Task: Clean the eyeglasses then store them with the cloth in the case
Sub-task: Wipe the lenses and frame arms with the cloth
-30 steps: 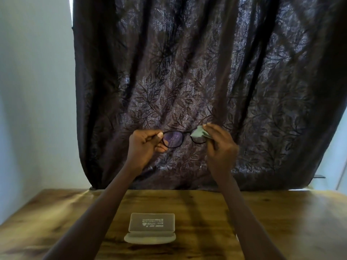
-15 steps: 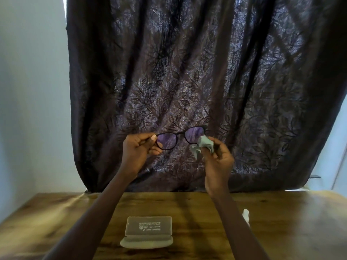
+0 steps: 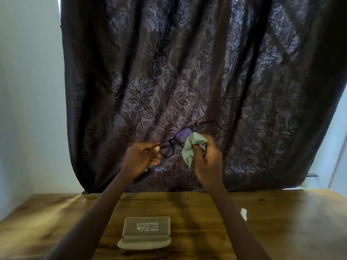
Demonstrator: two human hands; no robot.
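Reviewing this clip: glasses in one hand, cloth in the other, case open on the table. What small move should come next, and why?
Probably bring the cloth onto the lens beside it and rub. The left hand pinches the glasses by one end, tilted up to the right; the right hand holds the cloth bunched beside the higher lens. The case lies open and empty, so storing likely comes later.

We see dark-framed eyeglasses (image 3: pixel 178 140) with purple-tinted lenses, pale grey-green cloth (image 3: pixel 193 147) just right of them. Behind: dark purple-brown curtain (image 3: pixel 187 72), leaf pattern. Below the eyeglasses, brown wood-grain table (image 3: pixel 291 222); on it a translucent grey case (image 3: pixel 145 232), white print on lid. Pale wall (image 3: pixel 28 91) left of curtain.
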